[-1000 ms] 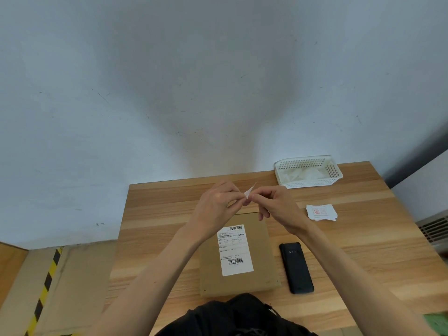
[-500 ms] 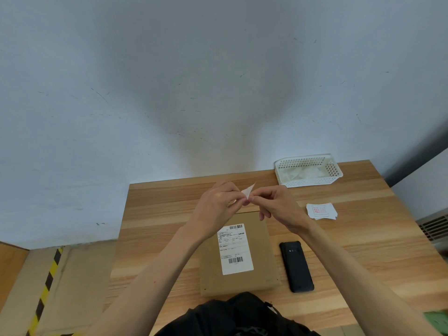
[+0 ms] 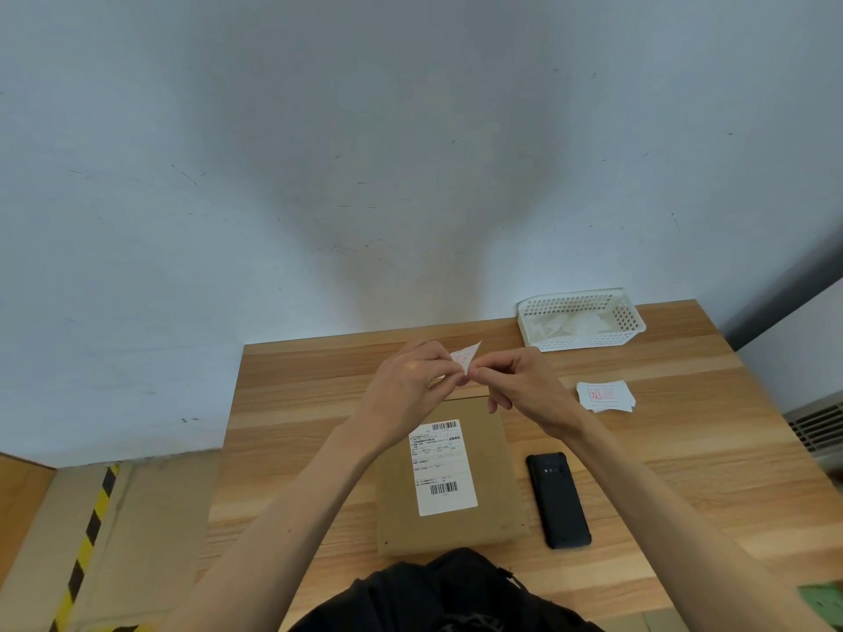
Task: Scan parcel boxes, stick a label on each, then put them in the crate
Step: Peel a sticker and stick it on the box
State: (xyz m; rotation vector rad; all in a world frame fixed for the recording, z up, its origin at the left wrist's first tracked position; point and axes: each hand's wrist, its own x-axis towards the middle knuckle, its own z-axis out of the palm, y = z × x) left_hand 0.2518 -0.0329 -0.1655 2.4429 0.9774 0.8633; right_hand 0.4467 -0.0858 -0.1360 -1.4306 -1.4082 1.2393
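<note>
Head view: my left hand (image 3: 413, 380) and right hand (image 3: 517, 385) pinch one small label (image 3: 466, 356) above parcel box (image 3: 449, 476). Risk: sticky face curling, tearing, or landing crooked.

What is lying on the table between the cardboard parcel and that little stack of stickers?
In the head view, a black handheld device lies flat beside the parcel box; beyond it, only bare table reaches the sticker stack.

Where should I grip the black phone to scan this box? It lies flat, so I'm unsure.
Probably by its two long edges, near the middle, coming from above with the right hand. The phone lies flat on the table, right of the box with a gap between them, so both edges look free.
</note>
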